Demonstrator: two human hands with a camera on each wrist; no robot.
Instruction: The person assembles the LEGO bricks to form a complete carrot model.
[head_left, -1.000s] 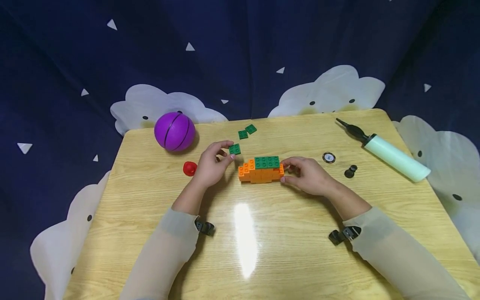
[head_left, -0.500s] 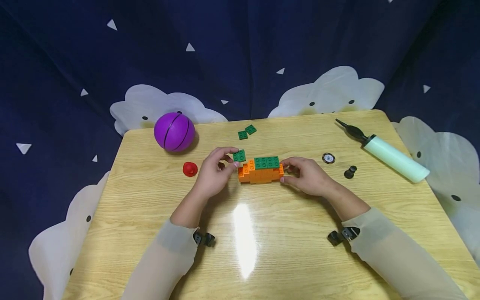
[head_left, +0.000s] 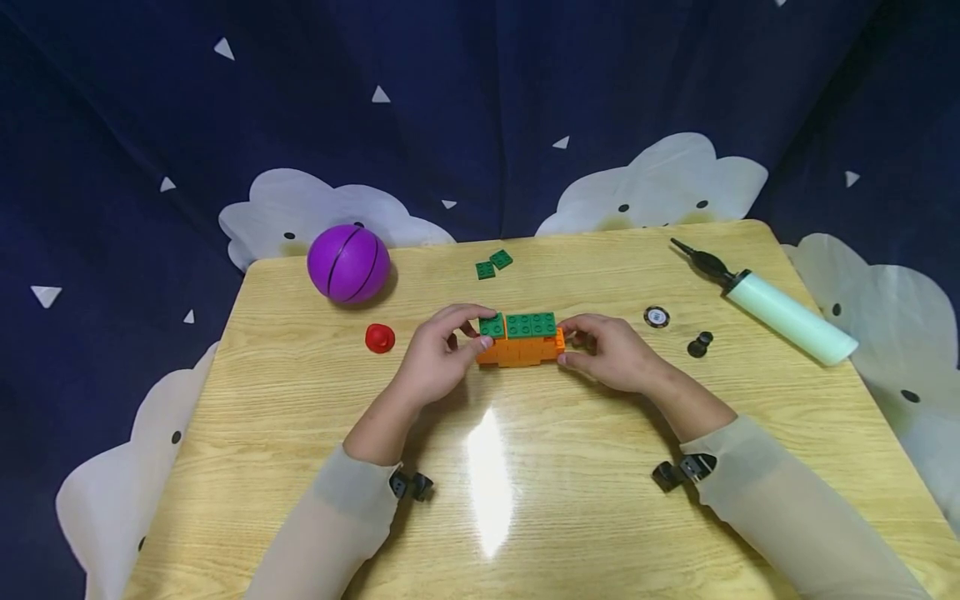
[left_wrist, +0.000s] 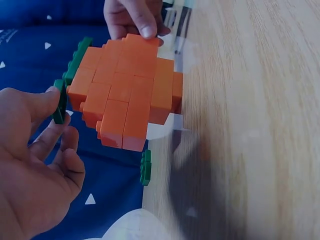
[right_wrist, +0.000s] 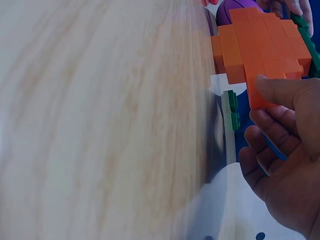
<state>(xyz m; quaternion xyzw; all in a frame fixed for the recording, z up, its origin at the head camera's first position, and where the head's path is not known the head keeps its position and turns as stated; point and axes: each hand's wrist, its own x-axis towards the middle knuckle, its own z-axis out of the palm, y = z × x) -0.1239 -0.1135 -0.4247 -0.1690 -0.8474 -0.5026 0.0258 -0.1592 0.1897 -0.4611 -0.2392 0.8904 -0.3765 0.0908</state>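
Note:
A stepped block of orange building bricks [head_left: 525, 352] stands upright on the table. Two flat green bricks [head_left: 531, 325] sit side by side on its top. With thumb and fingers my left hand [head_left: 441, 353] pinches another flat green brick [left_wrist: 59, 101] over the left part of the top, level with that green row. Whether it touches the orange studs, I cannot tell. My right hand [head_left: 613, 352] grips the orange block's right end, thumb on the near face, as the right wrist view shows [right_wrist: 295, 125].
Two loose green bricks [head_left: 493, 264] lie behind the block. At left are a purple ball [head_left: 348, 264] and a small red hat-shaped piece [head_left: 380, 337]. On the right lie a poker chip [head_left: 657, 317], a black pawn-like piece [head_left: 700, 344] and a hand pump [head_left: 787, 315].
My left hand has carried the green brick right and toward me, from beside the orange block to over its left part. The right hand stays on the block's right end.

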